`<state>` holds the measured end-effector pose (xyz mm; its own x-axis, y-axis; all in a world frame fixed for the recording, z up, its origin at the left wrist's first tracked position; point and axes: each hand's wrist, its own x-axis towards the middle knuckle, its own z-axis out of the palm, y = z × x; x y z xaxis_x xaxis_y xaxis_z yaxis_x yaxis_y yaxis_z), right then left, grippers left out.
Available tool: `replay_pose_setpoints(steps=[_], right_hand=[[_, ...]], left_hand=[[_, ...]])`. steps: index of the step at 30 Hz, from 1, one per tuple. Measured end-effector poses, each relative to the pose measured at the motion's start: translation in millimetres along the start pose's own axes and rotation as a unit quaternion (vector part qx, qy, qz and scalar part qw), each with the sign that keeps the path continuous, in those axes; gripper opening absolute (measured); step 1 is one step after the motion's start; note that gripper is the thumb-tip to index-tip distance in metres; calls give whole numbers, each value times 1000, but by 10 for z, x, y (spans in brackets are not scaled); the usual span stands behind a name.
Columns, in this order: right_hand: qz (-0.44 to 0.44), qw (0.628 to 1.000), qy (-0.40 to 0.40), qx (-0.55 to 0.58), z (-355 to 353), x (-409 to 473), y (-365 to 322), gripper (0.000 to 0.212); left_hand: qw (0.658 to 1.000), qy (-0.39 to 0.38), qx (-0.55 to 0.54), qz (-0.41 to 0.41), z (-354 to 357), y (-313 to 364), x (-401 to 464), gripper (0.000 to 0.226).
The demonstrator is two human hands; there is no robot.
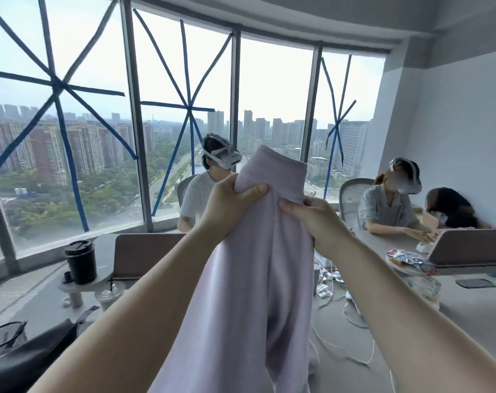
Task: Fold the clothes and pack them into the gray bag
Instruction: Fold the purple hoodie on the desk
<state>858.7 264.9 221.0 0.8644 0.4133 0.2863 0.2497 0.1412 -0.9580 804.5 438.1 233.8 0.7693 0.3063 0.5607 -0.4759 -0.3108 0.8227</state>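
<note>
Left hand (229,202), right hand (315,217) raised, gripping

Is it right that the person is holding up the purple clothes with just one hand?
Not quite. The head view shows both hands holding up the purple garment: the left hand grips it near the top, and the right hand pinches it on the other side.

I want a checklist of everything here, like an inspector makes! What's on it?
Surface: gray table, mostly hidden by the arms.
Job's things: lilac garment held up, hanging unfolded; dark gray bag at lower left.
Clutter: black lidded cup, snack packets, mesh basket.
Hands: left hand and right hand each grip the garment near its top.
Cables: white cables trailing across the table.
Surroundings: taped windows, seated people wearing headsets.
</note>
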Motion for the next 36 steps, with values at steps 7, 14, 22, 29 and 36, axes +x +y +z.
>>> replay_pose_setpoints(steps=[7, 14, 22, 29, 36], right_hand=[[-67, 997, 44, -22, 52, 88, -340, 10], [-62, 993, 85, -48, -24, 123, -477, 8], [-92, 981, 90, -146, 57, 49, -419, 5], [-127, 981, 29, -141, 58, -12, -614, 11], [-111, 987, 67, -95, -102, -30, -509, 16]], left_hand=[[970, -160, -44, -178, -177, -515, -389, 21], [938, -98, -261, -206, -207, -633, -432, 37], [985, 39, -31, -168, 22, -1099, -733, 33], [967, -143, -49, -203, 325, -1242, -820, 60], [961, -197, -50, -188, 520, -1277, -811, 46]])
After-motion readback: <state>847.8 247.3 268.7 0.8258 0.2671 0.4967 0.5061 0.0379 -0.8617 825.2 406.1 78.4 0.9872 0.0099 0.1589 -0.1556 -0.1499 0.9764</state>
